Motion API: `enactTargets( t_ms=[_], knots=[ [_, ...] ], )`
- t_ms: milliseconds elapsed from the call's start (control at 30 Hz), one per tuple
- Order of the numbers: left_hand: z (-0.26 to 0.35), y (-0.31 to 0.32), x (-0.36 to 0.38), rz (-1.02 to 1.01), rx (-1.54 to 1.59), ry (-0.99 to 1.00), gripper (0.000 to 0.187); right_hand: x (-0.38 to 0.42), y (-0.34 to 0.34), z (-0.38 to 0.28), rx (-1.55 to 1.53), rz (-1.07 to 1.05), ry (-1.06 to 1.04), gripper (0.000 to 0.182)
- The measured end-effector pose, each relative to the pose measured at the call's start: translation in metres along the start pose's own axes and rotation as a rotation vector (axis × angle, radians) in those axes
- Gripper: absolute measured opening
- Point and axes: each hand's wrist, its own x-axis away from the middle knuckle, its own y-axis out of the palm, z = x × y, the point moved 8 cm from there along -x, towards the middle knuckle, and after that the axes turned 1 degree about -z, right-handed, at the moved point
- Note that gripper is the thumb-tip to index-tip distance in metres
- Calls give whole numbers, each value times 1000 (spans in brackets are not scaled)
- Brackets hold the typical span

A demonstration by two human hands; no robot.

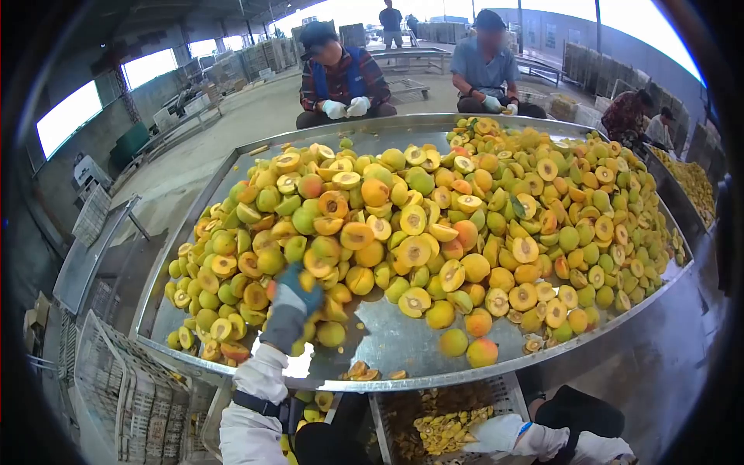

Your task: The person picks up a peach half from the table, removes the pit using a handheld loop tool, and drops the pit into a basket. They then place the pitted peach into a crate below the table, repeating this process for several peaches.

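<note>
My left hand (293, 298), in a grey-and-teal glove, reaches into the near left of a heap of yellow-green peaches (413, 250), many of them cut in half. Its fingers are among the fruit and smeared by motion, so I cannot tell whether they grip a peach. My right hand (497, 434), in a white glove, is low over a crate (508, 387) below the table's near edge. Its fingers stretch out leftward, beside small yellow pieces (446, 430) in that crate.
The metal table (387, 329) has a raised rim. Stacked plastic crates (147, 395) stand at the left. Two gloved people (345, 85) (487, 74) sit across the table. Another fruit-covered table (690, 182) stands at the far right, with people beside it.
</note>
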Motion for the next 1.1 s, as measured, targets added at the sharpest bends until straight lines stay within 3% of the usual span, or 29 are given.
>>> enactTargets(
  t_ms=[67,200,233,267,300,367,400,433,467,500,533,567,600,633,700,767,833,933,1067,1100],
  knots=[
    [-2,26,30,-206,-319,-2,56,1,-1,-13,30,-27,-25,62],
    [10,37,68,-178,-451,63,65,0,-3,-37,38,-79,-17,59],
    [18,41,77,-201,-469,69,66,1,-9,-47,24,-24,-95,56],
    [27,46,85,-231,-484,78,66,-2,-8,-45,42,-37,-40,53],
    [41,39,89,-259,-434,3,65,5,-23,-57,45,82,-87,56],
    [19,33,82,-141,-82,-26,54,7,-41,-65,83,101,-85,56],
    [25,18,83,-58,-28,-36,49,15,-61,-78,58,208,-165,54],
    [21,9,86,95,89,87,43,12,-70,-81,31,354,-240,52],
    [22,-1,92,189,207,63,38,21,-94,-88,-14,474,-146,50],
    [33,-4,101,145,571,15,38,21,-106,-92,-59,533,-158,48],
    [50,-7,114,97,929,-43,37,39,-132,-114,-38,636,-320,45],
    [70,1,131,50,1081,-102,37,26,-128,-103,-111,523,-212,46],
    [87,8,147,7,1233,-162,38,35,-142,-104,-444,571,-238,43],
    [103,24,157,-227,1474,-258,42,52,-156,-118,-801,309,-155,42],
    [141,33,183,15,1058,176,50,59,-157,-125,-1095,274,-311,45],
    [158,55,197,-44,1119,186,49,65,-158,-125,-1261,218,-346,48],
    [171,88,215,-368,1707,-361,44,68,-153,-120,-1355,194,-312,54],
    [189,83,221,-224,819,117,40,63,-140,-98,-1353,261,-216,57],
    [168,117,225,-238,886,-50,41,70,-135,-81,-1204,364,-140,56],
    [171,120,225,-233,864,-71,41,71,-139,-77,-1070,472,-141,55]
  ],
)
